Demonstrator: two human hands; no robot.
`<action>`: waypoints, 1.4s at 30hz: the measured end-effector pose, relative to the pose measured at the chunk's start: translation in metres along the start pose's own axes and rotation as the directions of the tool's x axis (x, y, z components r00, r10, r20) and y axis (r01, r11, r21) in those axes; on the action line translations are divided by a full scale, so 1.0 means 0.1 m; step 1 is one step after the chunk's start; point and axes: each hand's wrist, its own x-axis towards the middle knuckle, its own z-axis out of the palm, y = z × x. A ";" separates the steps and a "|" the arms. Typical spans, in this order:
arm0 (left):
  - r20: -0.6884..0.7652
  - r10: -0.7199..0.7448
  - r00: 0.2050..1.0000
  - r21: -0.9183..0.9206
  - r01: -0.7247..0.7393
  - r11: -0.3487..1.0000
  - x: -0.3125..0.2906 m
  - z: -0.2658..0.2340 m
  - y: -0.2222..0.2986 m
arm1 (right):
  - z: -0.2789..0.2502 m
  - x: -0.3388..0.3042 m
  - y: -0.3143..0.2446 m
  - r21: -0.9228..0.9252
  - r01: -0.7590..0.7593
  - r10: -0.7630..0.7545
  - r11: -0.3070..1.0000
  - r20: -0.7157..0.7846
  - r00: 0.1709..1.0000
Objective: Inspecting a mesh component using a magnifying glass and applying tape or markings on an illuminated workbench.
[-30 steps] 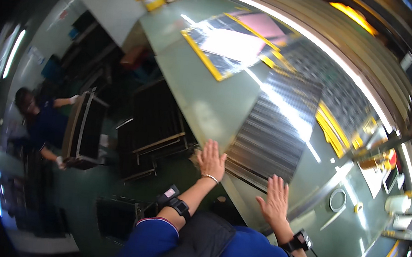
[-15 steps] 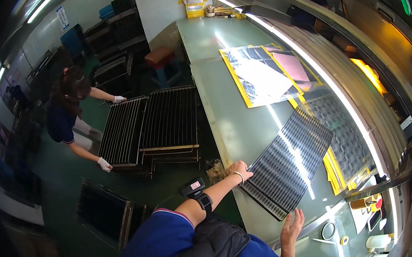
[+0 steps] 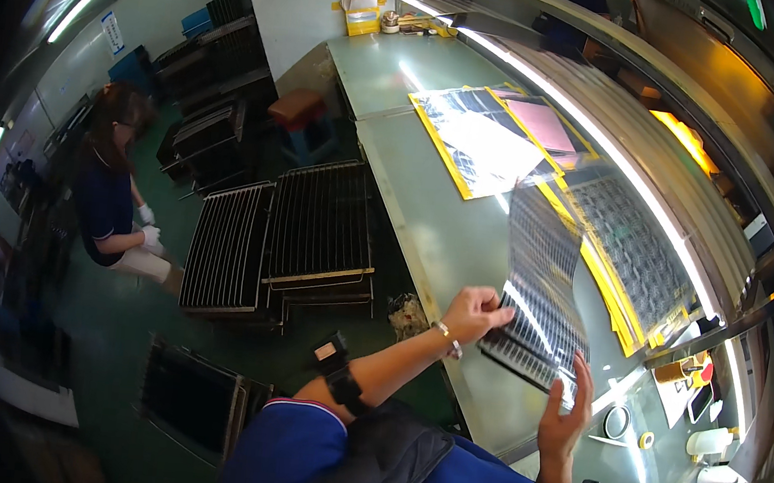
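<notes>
A thin dark, see-through patterned film sheet [image 3: 543,266] is raised and bowed above the worktable [image 3: 412,179]. My left hand [image 3: 478,315] is closed, pinching the sheet's left near edge between thumb and fingers. At the near right corner is my right hand [image 3: 568,417], upright with its fingers stretched and its thumb apart. The corner shows between that thumb and the fingers, but I cannot tell whether it is gripped. Past the sheet lies a yellow-edged clear panel [image 3: 480,143] with bright glare on it.
A pink sheet [image 3: 542,126] and a dark patterned panel with yellow edging [image 3: 633,247] lie along the lit back side. Tape rolls [image 3: 618,420] and a white bottle [image 3: 709,443] sit at right. Left, a co-worker [image 3: 117,188] in white gloves stands by slatted black racks [image 3: 228,245].
The sheet has lifted off the table and bowed between my hands. Both hands have risen, my left shifting right. The co-worker has let go of the rack and straightened.
</notes>
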 end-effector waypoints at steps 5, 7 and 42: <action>0.183 -0.301 0.936 -0.465 0.352 0.812 -0.74 0.18 -0.41 | 0.51 -0.20 -0.02 -0.076 -0.032 0.069 0.997 0.544 0.836; 0.164 -0.333 0.929 -0.633 0.358 0.686 -0.85 0.26 -0.55 | 0.62 -0.34 -0.02 -0.135 0.006 0.071 0.991 0.561 0.825; 0.205 -0.611 0.764 -0.392 0.637 0.664 -0.94 -0.81 -1.08 | 0.74 0.07 0.06 0.018 0.371 -0.358 0.929 0.307 0.882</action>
